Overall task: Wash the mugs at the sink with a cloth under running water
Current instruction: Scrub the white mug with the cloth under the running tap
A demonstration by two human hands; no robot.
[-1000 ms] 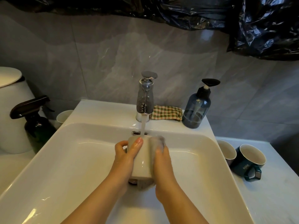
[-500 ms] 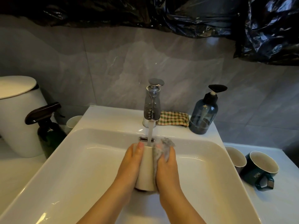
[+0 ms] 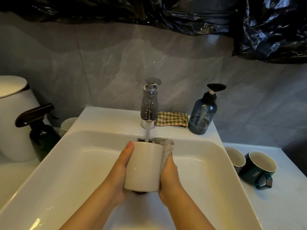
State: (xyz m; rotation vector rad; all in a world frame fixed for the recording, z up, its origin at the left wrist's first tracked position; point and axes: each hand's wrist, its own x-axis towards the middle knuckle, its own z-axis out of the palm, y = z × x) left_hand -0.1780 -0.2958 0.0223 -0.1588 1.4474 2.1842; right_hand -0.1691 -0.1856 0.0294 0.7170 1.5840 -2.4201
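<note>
A white mug (image 3: pixel 142 166) is held over the white sink (image 3: pixel 66 163), its open mouth under the running water (image 3: pixel 147 132) from the chrome tap (image 3: pixel 149 103). My left hand (image 3: pixel 121 170) grips the mug's left side, thumb along the rim. My right hand (image 3: pixel 169 178) presses a grey cloth (image 3: pixel 165 150) against the mug's right side, fingers curled round the cloth. The mug's handle is hidden.
A dark green mug (image 3: pixel 259 168) and a white-lined mug (image 3: pixel 235 157) stand on the counter at right. A blue soap pump bottle (image 3: pixel 201 115) and a checked cloth (image 3: pixel 172 118) sit on the sink's back ledge. A dark spray bottle (image 3: pixel 39 130), a small cup (image 3: pixel 68 123) and a white bin (image 3: pixel 13 117) are at left.
The mug has turned in my hands, showing more of its white side. The cloth moved from the front face to the right side. The view drifted slightly.
</note>
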